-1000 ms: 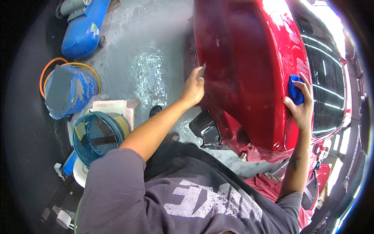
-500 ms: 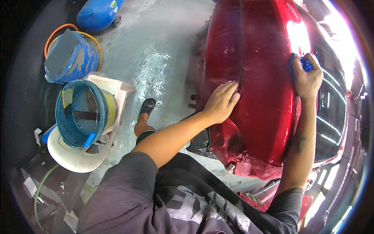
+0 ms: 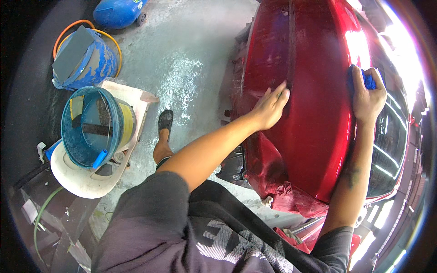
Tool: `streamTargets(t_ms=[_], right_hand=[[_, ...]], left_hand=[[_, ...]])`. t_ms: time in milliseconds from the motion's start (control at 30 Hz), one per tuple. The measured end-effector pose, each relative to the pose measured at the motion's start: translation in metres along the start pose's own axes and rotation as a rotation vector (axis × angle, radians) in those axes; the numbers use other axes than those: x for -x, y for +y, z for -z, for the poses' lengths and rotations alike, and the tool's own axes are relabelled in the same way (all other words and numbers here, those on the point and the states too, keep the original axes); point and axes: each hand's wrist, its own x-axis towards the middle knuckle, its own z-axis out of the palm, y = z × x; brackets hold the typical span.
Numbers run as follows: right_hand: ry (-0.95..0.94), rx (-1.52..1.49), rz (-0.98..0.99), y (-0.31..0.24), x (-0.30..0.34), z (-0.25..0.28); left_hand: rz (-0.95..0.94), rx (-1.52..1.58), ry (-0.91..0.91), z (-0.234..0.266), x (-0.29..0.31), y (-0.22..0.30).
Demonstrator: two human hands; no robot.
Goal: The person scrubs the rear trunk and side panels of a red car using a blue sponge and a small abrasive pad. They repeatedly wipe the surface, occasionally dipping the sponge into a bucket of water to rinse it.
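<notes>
left hand (image 3: 271, 109): fingers nearly together over glossy red painted car panel (image 3: 314, 91), grip cannot tell | right hand (image 3: 369, 102): fingers pinching crumpled blue fabric cloth (image 3: 369, 82) at panel's right edge | risk: trapped grit could scratch panel

Vehicle workshop, likely bodywork: red car (image 3: 318, 118) fills the right side, paint glossy in parts, dull and smudged at the near corner. Grey floor (image 3: 205, 54) with a wet-looking shine. Blue cylindrical tank (image 3: 116, 13) on a small wheel, upper left. Scuffed blue bucket (image 3: 108, 61), orange hose (image 3: 84, 21) looped beside it. White plastic chair (image 3: 75, 184) bearing a teal bucket (image 3: 75, 148). Green hose (image 3: 39, 213) trails at lower left.
</notes>
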Motion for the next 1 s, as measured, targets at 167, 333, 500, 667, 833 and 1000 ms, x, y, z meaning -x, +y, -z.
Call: streamTargets(t_ms=[167, 333, 500, 667, 833, 1000], right_hand=[[0.024, -0.123, 0.051, -0.007, 0.001, 0.001], [-0.034, -0.301, 0.083, -0.006, -0.002, 0.006], [-0.113, -0.338, 0.248, -0.009, -0.007, 0.015], [-0.124, -0.37, 0.235, -0.026, 0.001, 0.022], [-0.149, -0.384, 0.195, -0.031, -0.008, 0.014], [-0.165, -0.325, 0.181, -0.03, -0.002, 0.018]], left_hand=[[-0.143, 0.183, -0.02, 0.022, 0.007, -0.021], [-0.287, -0.195, 0.124, 0.023, 0.051, -0.003], [-0.287, -0.222, 0.054, 0.019, 0.041, 0.0], [-0.26, -0.172, -0.038, 0.01, 0.048, -0.003], [-0.008, 0.056, -0.051, 0.016, -0.026, 0.024], [-0.046, -0.023, -0.185, 0.019, 0.015, 0.0]])
